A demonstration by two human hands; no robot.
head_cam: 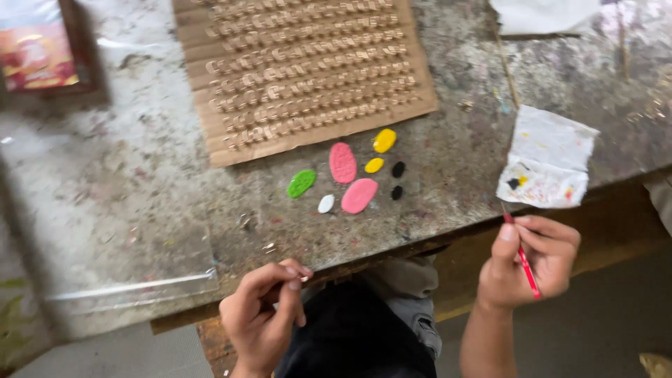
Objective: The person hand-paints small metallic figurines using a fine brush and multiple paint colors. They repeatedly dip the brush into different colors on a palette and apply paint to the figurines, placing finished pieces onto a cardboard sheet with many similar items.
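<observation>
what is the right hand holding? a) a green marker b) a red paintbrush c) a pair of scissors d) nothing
b: the right hand grips a thin red paintbrush, its tip pointing up toward the paint-stained white cloth at the edge of the table.

Head camera looks steeply down, close above the paint-stained table (126, 182).

Left hand (262, 315) curled, thumb and forefinger pinched together. Right hand (532, 262) closed in a pen-style grip, forearm vertical.
</observation>
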